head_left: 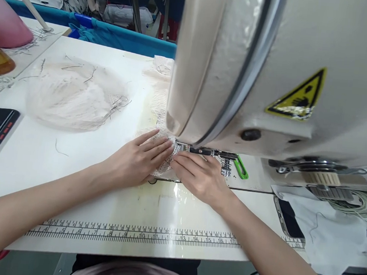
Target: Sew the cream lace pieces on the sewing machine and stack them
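Left hand: the left hand (136, 159) lies flat and open, palm down, at frame centre, fingers spread over the lace (165, 163) and pressing it to the table (70, 179); it grips nothing.
Right hand: the right hand (199, 177) is also open and flat, just right of the left one, fingertips on the same lace right in front of the presser foot (185, 148).
Lace: a small white openwork piece, pinned between the two hands at centre frame, its far edge under the machine head (273, 68); more of it trails up behind the head toward upper centre.
Machine: the head fills the upper right, with a yellow warning sticker (298, 96) on its side; the needle itself is hidden, so whether it is down cannot be told.
Progress: judged from the layout, the piece sits at the foot with a length already lying behind the head, so sewing looks under way rather than finished; how much seam remains is not visible.
Pile: a heap of sheer white fabric (74, 93) lies left of centre, apart from the hands.
Ruler: a printed scale (136, 234) runs along the table's near edge.
Phone: a phone (287, 217) lies lower right, near the right forearm.
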Demonstrator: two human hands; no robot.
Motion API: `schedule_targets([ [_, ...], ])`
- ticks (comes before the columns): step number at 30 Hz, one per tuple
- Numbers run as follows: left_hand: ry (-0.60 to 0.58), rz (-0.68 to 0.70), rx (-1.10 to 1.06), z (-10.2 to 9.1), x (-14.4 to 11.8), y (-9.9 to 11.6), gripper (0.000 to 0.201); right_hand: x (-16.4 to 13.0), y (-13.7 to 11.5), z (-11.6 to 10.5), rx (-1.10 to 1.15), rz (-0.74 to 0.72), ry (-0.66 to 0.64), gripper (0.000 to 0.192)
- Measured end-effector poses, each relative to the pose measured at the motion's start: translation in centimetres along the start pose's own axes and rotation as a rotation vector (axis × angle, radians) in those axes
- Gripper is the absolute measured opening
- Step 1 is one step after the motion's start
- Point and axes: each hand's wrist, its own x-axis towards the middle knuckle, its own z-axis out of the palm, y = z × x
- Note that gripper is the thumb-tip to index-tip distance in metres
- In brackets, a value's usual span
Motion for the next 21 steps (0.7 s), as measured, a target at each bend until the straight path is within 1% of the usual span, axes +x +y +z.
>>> schedule_targets([
  [4,-0.001,-0.023,0.013,0.1,0.0,0.4,0.046,-0.3,0.0,0.0,-0.024,0.038,-0.008,0.018],
  [13,0.050,-0.050,0.064,0.2,0.2,1.0,0.043,-0.6,0.5,0.4,-0.049,0.025,0.018,0.017],
  [18,0.076,-0.057,0.092,0.3,0.3,1.1,0.044,-0.8,0.6,0.4,-0.053,0.039,-0.005,0.022],
  [21,0.074,-0.065,0.094,0.3,0.3,1.2,0.043,-1.0,0.7,0.3,-0.031,0.050,-0.043,0.024],
])
